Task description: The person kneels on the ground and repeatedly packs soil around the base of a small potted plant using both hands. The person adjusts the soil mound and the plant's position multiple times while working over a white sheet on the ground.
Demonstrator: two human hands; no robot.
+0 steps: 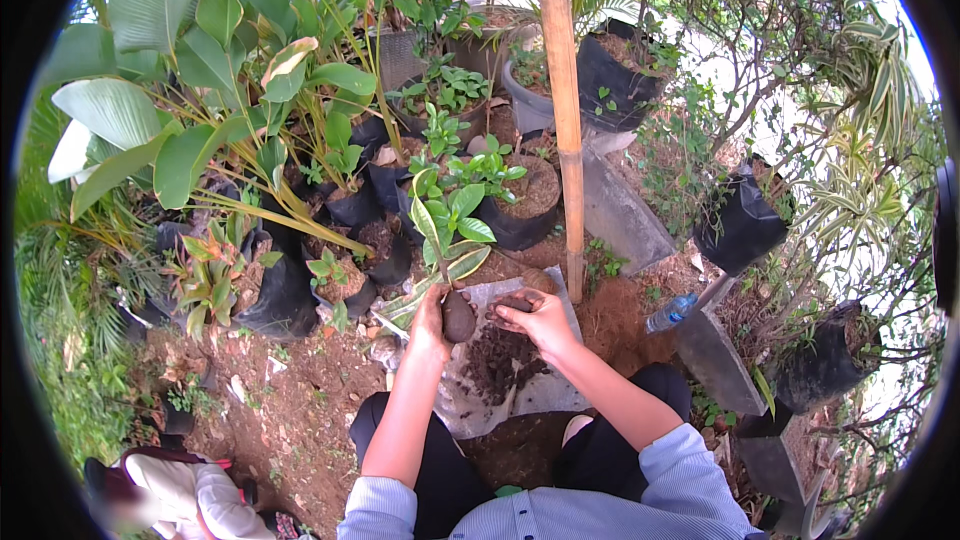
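My left hand (429, 316) is closed around a plant cutting whose base is packed in a ball of dark soil (458, 317); its stem and green leaves (459, 216) rise above the fingers. Just to the right, my right hand (534, 317) pinches a clump of dark soil (514, 304) between thumb and fingers, apart from the ball. Beneath both hands lies a pale plastic sheet (469, 401) bearing a heap of loose dark soil (501, 364). Long yellow-edged leaves (409, 304) lie at the sheet's upper left.
A bamboo pole (566, 112) stands beyond the sheet. Plants in black grow bags (285, 296) crowd the left and far side. Right of the sheet are a plastic bottle (671, 313), concrete slabs (716, 360) and a hanging black bag (739, 221). Another person (187, 495) is at the lower left.
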